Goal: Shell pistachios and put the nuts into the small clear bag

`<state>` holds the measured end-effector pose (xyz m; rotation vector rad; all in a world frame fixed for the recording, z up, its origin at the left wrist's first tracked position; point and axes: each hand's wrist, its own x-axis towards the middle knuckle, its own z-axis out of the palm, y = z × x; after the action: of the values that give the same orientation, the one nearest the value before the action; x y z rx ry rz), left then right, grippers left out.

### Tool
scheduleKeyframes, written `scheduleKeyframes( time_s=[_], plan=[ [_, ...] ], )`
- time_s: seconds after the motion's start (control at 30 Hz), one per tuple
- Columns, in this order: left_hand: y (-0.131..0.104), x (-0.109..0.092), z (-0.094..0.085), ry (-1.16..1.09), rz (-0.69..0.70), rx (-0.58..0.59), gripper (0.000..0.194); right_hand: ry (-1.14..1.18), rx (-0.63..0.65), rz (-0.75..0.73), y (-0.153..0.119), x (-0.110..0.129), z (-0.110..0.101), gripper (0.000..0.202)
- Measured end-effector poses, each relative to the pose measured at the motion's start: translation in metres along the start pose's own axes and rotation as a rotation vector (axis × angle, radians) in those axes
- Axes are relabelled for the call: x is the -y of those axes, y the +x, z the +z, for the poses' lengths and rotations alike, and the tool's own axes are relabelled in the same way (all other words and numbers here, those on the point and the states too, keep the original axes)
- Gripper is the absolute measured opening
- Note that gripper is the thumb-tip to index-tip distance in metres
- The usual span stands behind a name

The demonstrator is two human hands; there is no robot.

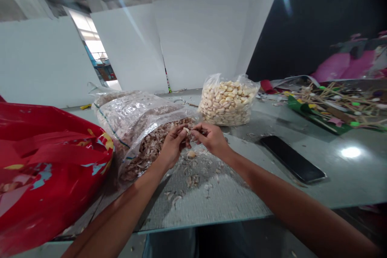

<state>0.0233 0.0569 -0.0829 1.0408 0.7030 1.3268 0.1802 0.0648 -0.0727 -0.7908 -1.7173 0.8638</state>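
Over the table, my left hand (174, 144) and my right hand (211, 138) meet fingertip to fingertip. Between them is a small pale garlic clove (188, 131), pinched by both and partly hidden by the fingers. Just below, another garlic clove (191, 154) lies on the table among scraps of dry skin (193, 180). Left of my hands, a clear plastic bag (142, 107) lies on its side, its mouth spilling brown papery garlic skins (154, 142). Behind my right hand stands a clear bag of peeled garlic cloves (228, 102).
A big red plastic bag (57, 169) fills the left side. A black phone (292, 159) lies on the grey table (229, 205) to the right. Farther right are thin sticks (326, 98) with coloured tips and a green sheet (311, 117). White panels (205, 36) stand behind.
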Motion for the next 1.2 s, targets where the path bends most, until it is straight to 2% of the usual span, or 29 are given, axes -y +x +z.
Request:
scheduleKeyframes(
  time_s=[0.17, 0.3, 0.43, 0.6, 1.03, 1.2],
  plan=[
    [0.002, -0.004, 0.0, -0.095, -0.008, -0.066, 0.035, -0.101, -0.053, -0.027, 0.0, -0.003, -0.001, 0.021],
    [0.003, -0.003, -0.001, -0.07, -0.023, -0.053, 0.034, -0.128, -0.095, -0.068, -0.001, 0.002, -0.001, 0.024],
    [0.002, 0.0, -0.002, -0.01, -0.023, -0.032, 0.03, -0.085, -0.085, -0.054, -0.002, 0.006, -0.001, 0.036],
    [0.001, 0.0, -0.002, 0.024, -0.007, -0.026, 0.033, -0.136, -0.07, -0.069, -0.001, 0.003, -0.002, 0.023],
    [-0.001, -0.003, 0.002, 0.141, 0.047, -0.058, 0.03, -0.304, -0.116, -0.125, 0.0, 0.006, -0.003, 0.017],
    [-0.001, 0.001, 0.0, 0.082, 0.012, -0.03, 0.031, -0.257, -0.131, -0.101, 0.001, 0.0, -0.002, 0.016]
  ],
)
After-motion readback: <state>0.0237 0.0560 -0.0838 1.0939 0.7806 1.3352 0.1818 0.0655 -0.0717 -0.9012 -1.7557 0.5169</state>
